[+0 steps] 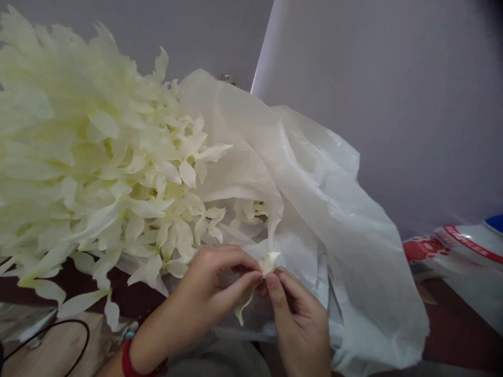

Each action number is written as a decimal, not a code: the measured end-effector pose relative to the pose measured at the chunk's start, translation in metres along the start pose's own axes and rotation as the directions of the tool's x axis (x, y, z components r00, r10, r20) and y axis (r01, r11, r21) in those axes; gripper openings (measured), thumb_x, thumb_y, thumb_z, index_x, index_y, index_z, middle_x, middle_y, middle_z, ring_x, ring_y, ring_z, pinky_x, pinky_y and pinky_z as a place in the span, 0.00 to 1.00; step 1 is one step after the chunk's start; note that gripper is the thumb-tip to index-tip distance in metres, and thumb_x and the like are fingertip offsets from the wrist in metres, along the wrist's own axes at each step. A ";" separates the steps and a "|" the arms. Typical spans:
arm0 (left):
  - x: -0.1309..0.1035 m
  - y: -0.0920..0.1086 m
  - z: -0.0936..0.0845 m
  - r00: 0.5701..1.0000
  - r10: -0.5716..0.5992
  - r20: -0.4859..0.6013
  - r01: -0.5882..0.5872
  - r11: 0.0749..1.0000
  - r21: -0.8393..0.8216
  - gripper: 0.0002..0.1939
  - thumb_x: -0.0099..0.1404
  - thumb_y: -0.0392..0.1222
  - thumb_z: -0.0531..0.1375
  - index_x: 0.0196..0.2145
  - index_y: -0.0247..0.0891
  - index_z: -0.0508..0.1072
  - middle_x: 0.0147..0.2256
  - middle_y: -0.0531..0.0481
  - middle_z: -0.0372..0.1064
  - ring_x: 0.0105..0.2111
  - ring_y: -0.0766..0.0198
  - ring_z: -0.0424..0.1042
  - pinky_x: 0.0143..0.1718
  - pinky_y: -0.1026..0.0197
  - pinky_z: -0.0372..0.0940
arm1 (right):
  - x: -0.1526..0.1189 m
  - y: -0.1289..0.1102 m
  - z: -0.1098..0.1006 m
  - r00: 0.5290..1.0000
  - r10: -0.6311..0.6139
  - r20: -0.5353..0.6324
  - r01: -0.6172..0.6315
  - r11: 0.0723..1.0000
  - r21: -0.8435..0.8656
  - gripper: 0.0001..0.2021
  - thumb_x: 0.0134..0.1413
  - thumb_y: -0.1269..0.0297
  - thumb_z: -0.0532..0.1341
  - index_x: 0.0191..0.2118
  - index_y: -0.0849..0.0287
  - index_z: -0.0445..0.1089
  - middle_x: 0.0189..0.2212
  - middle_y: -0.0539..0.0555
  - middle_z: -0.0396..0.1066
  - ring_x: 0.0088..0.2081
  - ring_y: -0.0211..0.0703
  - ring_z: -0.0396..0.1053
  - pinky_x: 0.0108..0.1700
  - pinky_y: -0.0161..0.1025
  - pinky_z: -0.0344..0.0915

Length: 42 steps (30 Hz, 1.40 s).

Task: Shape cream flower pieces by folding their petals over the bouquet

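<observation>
Head view: left hand (214, 283) and right hand (302, 319) pinch flower (269, 262) by near edge of table (458, 322); light pressure should limit creasing.

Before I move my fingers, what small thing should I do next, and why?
I'd probably hold your left hand steady and ease your right hand slightly away: both pinch the pale flower near its middle, and their fingertips hide where its petals meet.

Two bare hands, the left (222, 277) wearing a red wristband (132, 361), pinch a small cream artificial flower (269, 263) between their fingertips. A large heap of similar pale blossoms (98, 157) (petals slender and wavy) spreads at left, beside crumpled white plastic sheeting (353, 235).
</observation>
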<state>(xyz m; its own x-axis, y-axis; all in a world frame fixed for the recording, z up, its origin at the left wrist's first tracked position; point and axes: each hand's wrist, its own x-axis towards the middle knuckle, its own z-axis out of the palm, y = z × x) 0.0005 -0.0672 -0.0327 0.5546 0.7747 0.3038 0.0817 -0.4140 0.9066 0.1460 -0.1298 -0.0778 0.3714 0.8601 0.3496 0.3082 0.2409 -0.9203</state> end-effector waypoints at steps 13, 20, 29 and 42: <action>-0.007 -0.006 0.010 0.976 0.217 -0.013 -0.200 0.921 0.334 0.06 0.62 0.28 0.59 0.31 0.35 0.72 0.30 0.50 0.72 0.32 0.66 0.71 0.34 0.67 0.65 | -0.007 -0.001 0.007 0.996 0.002 -0.090 -0.012 0.994 -0.107 0.19 0.64 0.60 0.59 0.21 0.57 0.67 0.18 0.47 0.63 0.22 0.38 0.62 0.25 0.33 0.59; -0.008 0.000 0.003 0.950 0.311 -0.034 -0.288 0.912 0.291 0.08 0.60 0.26 0.61 0.34 0.38 0.70 0.41 0.49 0.73 0.47 0.62 0.71 0.53 0.62 0.66 | -0.004 0.009 0.001 0.994 0.062 -0.091 -0.063 0.998 -0.008 0.20 0.65 0.57 0.60 0.22 0.58 0.70 0.19 0.48 0.67 0.21 0.37 0.65 0.22 0.30 0.62; -0.005 -0.008 0.006 0.954 0.299 0.031 -0.296 0.913 0.282 0.09 0.68 0.26 0.57 0.40 0.38 0.70 0.36 0.50 0.74 0.39 0.63 0.70 0.45 0.63 0.68 | -0.004 0.002 0.005 0.981 0.115 -0.155 -0.111 0.993 0.037 0.21 0.64 0.53 0.61 0.21 0.57 0.70 0.19 0.48 0.66 0.23 0.39 0.66 0.25 0.32 0.65; -0.020 0.015 -0.005 0.934 0.312 -0.176 -0.286 0.945 0.157 0.11 0.69 0.32 0.61 0.45 0.48 0.70 0.36 0.56 0.77 0.38 0.66 0.77 0.44 0.65 0.73 | 0.003 0.003 0.003 0.944 0.258 -0.205 -0.239 0.964 0.116 0.22 0.59 0.47 0.65 0.22 0.59 0.74 0.17 0.52 0.72 0.18 0.40 0.68 0.20 0.32 0.67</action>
<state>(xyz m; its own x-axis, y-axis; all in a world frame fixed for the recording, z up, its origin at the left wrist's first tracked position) -0.0137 -0.0863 -0.0232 0.3978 0.6784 0.6176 0.0484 -0.6878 0.7243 0.1457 -0.1256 -0.0796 0.6095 0.7824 0.1283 0.1073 0.0790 -0.9911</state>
